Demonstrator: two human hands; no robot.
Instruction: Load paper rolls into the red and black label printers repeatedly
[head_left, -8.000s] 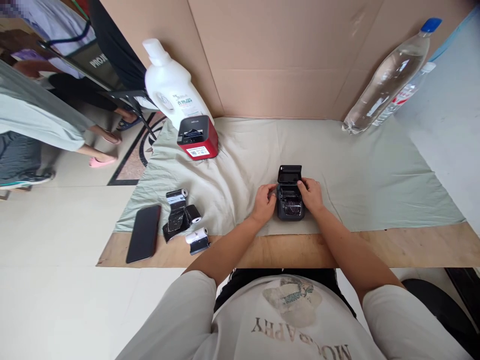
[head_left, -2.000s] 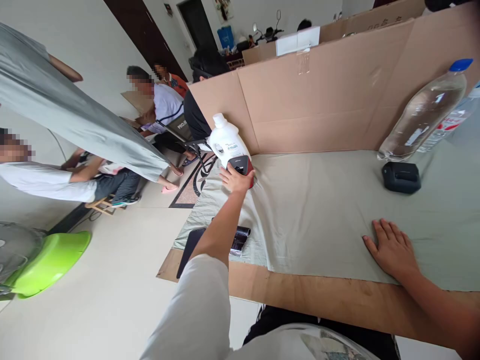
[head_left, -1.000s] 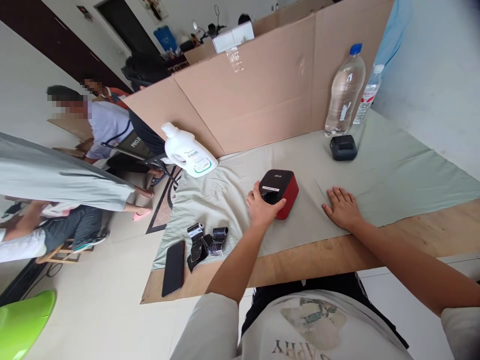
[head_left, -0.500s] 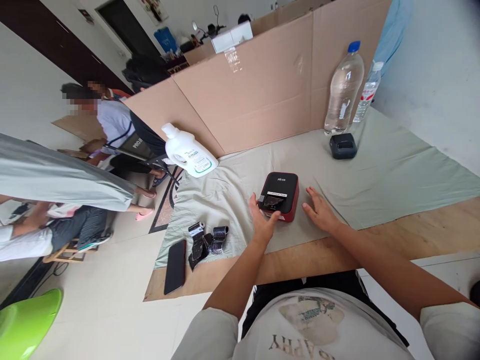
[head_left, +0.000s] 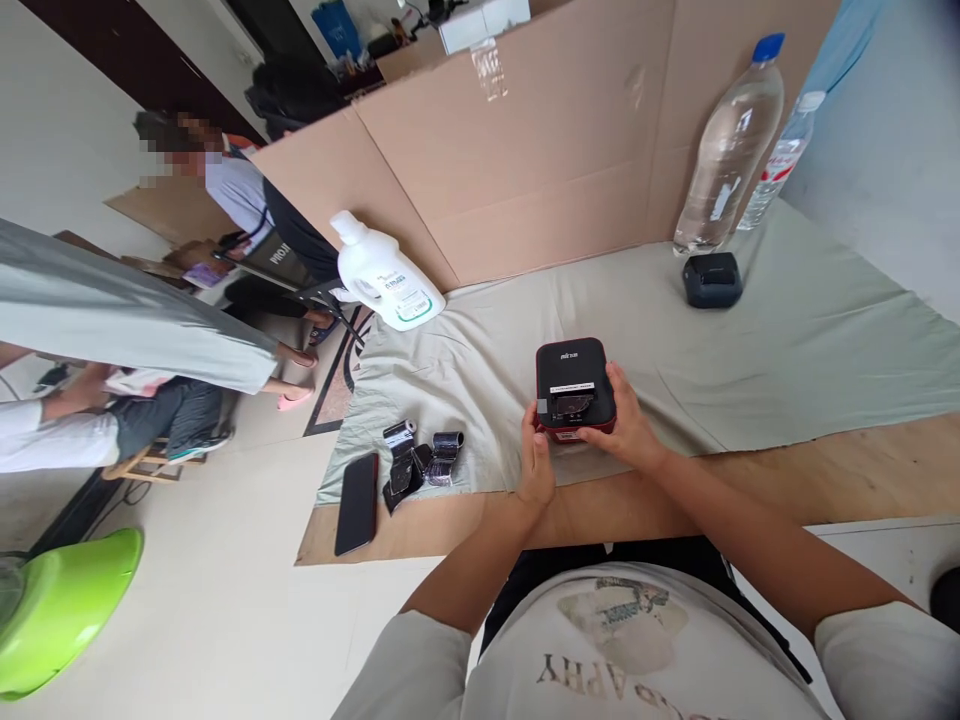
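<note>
A compact printer [head_left: 576,362] with a black top and red sides sits near the front of the cloth-covered table. A white label strip and a dark piece at a slot show on its top. My right hand [head_left: 626,428] grips its right side, fingers along the edge and thumb at the front. At the front left corner, my left hand [head_left: 537,465] holds it with its fingertips against the side. To the left lie curled dark printed strips [head_left: 444,462], partly rolled, beside a black phone [head_left: 357,505].
A white jug [head_left: 390,275] leans by a tall cardboard partition [head_left: 540,170]. Two water bottles, the larger blue-capped [head_left: 731,150], stand at the back right behind a small dark device [head_left: 712,281]. People sit at the left, near a green basin [head_left: 82,600].
Both hands have closed in on the printer from its two sides. The printer has turned slightly, and its left red side now shows. The camera view has shifted.
</note>
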